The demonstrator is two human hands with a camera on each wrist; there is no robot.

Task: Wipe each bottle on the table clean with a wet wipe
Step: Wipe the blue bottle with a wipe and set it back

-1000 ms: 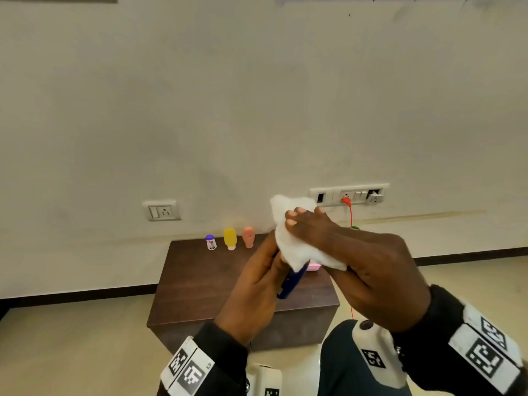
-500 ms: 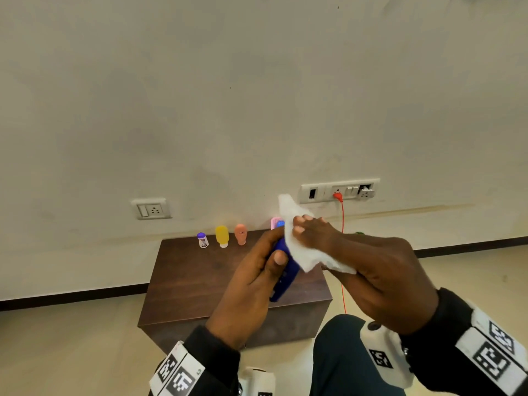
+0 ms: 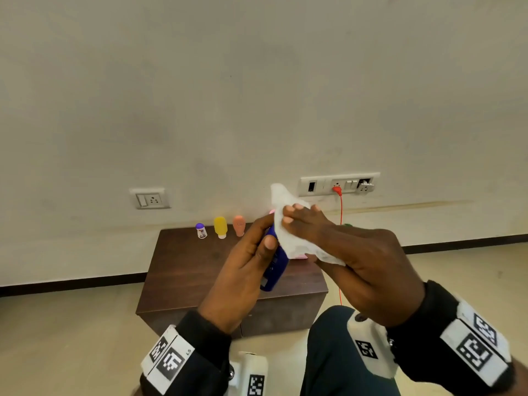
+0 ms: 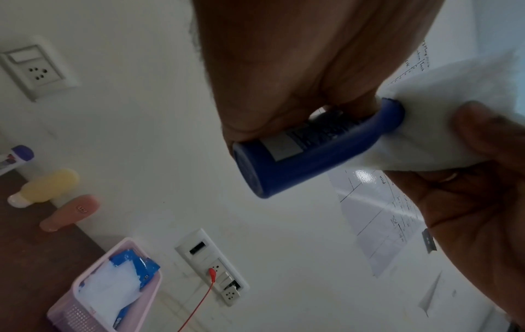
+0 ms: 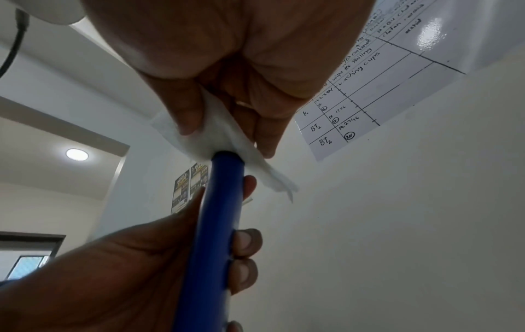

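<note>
A pale wall backs the dark bench (image 3: 183,270). Above its near edge, the left hand (image 3: 243,270) grips a blue bottle (image 3: 275,265) — the right hand (image 3: 351,261) pinches a white wipe (image 3: 288,227) round its upper end. Only the left wrist view shows the pink basket (image 4: 85,298) of wipes; three small bottles (image 3: 220,227) line the far edge.

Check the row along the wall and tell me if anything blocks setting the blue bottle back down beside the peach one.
Nothing visible does. The left hand holds the blue bottle above the table while the right hand wraps the wet wipe round its top. Right of the peach bottle is bare tabletop, then the pink basket.
</note>
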